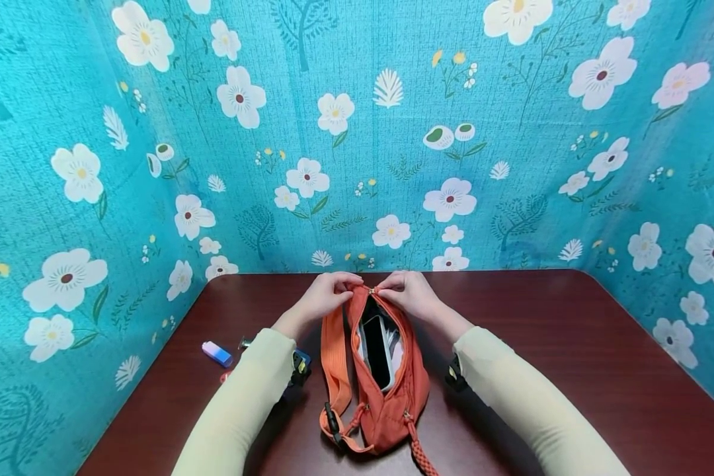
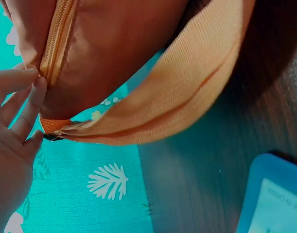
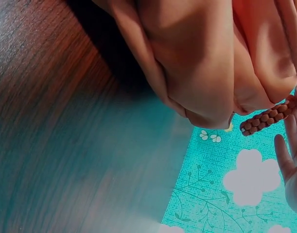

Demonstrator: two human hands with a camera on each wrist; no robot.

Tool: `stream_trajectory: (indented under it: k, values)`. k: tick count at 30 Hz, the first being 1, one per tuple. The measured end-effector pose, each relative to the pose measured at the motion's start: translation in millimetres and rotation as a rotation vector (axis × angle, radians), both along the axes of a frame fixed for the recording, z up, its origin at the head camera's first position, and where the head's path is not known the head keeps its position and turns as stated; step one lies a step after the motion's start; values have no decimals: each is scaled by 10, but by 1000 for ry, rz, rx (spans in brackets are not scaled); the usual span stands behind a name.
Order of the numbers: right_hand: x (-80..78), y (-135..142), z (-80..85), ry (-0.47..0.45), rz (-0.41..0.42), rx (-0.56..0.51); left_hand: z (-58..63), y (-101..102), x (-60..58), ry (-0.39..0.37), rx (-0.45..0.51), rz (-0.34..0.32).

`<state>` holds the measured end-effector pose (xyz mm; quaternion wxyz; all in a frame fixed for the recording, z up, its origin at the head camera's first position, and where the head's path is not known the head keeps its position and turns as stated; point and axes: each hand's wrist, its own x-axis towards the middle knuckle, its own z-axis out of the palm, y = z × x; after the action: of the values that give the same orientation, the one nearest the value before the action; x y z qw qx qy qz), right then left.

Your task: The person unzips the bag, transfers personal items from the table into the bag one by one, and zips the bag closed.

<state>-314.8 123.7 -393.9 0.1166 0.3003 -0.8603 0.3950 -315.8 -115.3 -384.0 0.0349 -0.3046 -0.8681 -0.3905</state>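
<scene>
An orange-red waist bag [image 1: 418,377] lies on the table with its main zipper open. Inside the opening a phone [image 1: 378,350] with a dark screen and pale edge shows, with whitish items beside it. At the bag's far end my left hand [image 1: 326,295] pinches the fabric beside the zipper's end, thumb against fingers. Opposite it, my right hand [image 1: 415,295] holds the braided zipper pull [image 3: 267,119] at the same end. The orange strap [image 1: 334,350] runs down the bag's left side to a black buckle [image 1: 333,420]. Another braided pull [image 1: 419,456] hangs at the near end.
Left of the bag lies a small pink-and-blue object [image 1: 217,354]. A blue-edged item with a pale label [image 2: 274,204] lies near the left wrist, and a small red thing [image 1: 225,376] is partly hidden by the left sleeve. A flowered turquoise cloth [image 1: 357,165] hangs behind the dark table [image 1: 529,330].
</scene>
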Motion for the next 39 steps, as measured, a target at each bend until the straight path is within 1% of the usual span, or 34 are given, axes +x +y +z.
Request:
stream_trajectory:
  k: [2,6,12,18,21,24,31,34,37,39]
  values:
    - [8,1,6,-8,6,-11,-13,5,-15,-9,-4,6]
    - [30,-3,27,-6,12,-20,-30,22,-32,9,-16,26]
    - [57,-8,30,6,18,-7,-39,43,-26,19,-18,63]
    - [77,12,21,22,20,8,-49,64,-44,-13,5,92]
    - [107,29,29,22,25,17,-41,79,-53,-27,14,93]
    - [145,50,37,30,36,35,-22,100,-59,-32,4,87]
    - [208,103,62,93,46,68,47,174,-65,-57,-23,79]
    - [195,116,57,63,15,69,67,197,-56,-66,-23,81]
    - [169,120,41,-10,-30,65,58,210,-59,-82,-14,91]
    - [155,118,34,-55,-46,59,45,216,-66,-90,-9,98]
